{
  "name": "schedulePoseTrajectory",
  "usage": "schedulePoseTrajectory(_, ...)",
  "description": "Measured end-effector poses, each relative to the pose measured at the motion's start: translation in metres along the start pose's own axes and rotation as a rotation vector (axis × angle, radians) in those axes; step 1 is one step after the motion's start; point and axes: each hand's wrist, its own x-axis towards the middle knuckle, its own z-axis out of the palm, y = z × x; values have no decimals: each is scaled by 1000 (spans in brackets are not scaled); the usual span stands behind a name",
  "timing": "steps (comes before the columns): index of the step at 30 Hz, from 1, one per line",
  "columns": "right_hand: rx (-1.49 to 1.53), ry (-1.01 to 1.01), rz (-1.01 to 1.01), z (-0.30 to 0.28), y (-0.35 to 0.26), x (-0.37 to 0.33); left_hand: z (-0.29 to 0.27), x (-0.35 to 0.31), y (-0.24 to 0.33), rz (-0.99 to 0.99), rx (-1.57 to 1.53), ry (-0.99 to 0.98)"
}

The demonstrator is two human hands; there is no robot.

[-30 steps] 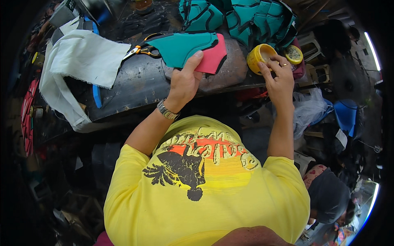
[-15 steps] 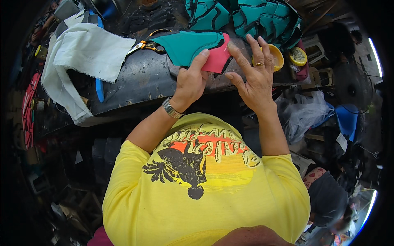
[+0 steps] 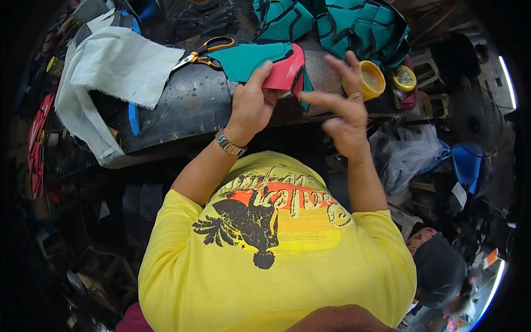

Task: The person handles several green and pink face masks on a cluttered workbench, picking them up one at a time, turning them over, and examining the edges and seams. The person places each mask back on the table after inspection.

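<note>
My left hand (image 3: 251,105) grips a flat teal and pink cut piece (image 3: 285,69), shaped somewhat like a shoe upper, with its thumb on top and the other fingers underneath. The piece has black edging, and its right end is bent down so a teal strip shows below the pink. My right hand (image 3: 345,119) is just right of that end, fingers apart and slightly blurred; its index fingertip is close to the teal strip, and whether it touches I cannot tell. Orange and black scissors (image 3: 207,52) lie partly open on the dark worktable (image 3: 171,110), left of the piece.
A yellow tub (image 3: 371,80) of pale paste stands behind my right hand, with a second yellow container (image 3: 404,78) beside it. Teal pieces with black edges (image 3: 359,30) are piled at the back. White cloth (image 3: 121,66) drapes over the table's left front edge. A person (image 3: 440,268) is at lower right.
The piece's right end has been bent down, showing a teal strip under the pink. My right hand has dropped slightly and its fingers have moved. The left hand shifted a little left.
</note>
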Motion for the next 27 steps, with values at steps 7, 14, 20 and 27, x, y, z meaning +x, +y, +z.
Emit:
schedulePoseTrajectory(7, 55, 116, 73, 22, 22, 7, -10, 0, -4, -243, -270, -133)
schedulePoseTrajectory(14, -537, -12, 32, 45, 10, -9, -15, -1, -6, -313, -446, -205)
schedulePoseTrajectory(20, -516, -4, 24, 46, 17, -15, -12, -3, -6, -232, -284, -31)
schedulePoseTrajectory(27, -175, 41, -94, 23, 16, -7, -15, 0, -5, -231, -220, 26)
